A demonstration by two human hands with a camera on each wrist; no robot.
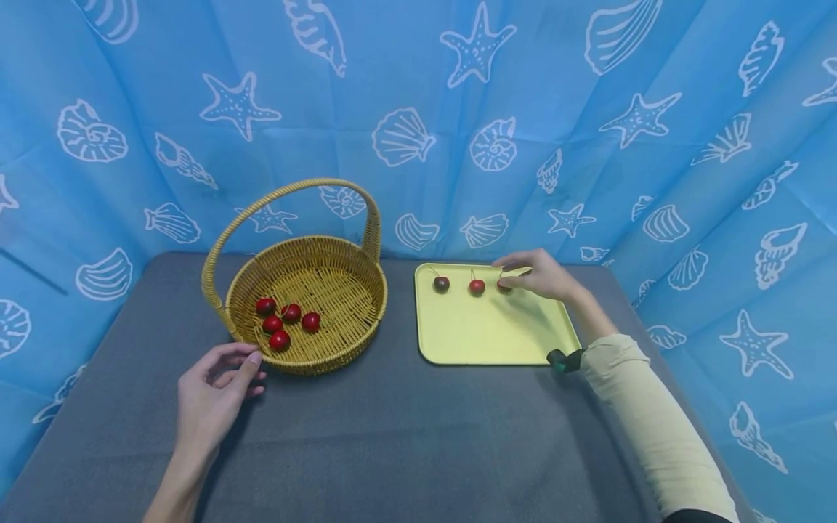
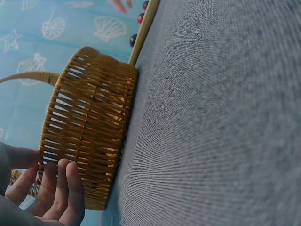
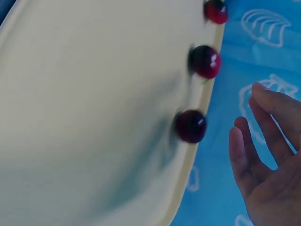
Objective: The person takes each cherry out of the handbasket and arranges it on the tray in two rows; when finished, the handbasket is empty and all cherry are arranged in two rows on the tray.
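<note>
Gap between basket (image 1: 349,354) and tray (image 1: 471,330)

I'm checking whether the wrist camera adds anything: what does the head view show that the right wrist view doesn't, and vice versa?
Only the head view: the wicker basket with five cherries in it, and the left hand at its rim.

Only the right wrist view: the cherry nearest the right hand, uncovered, with a gap between it and the fingers.

Both: the right hand, the yellow tray, three cherries on it, and blue seashell-print backdrop.
</note>
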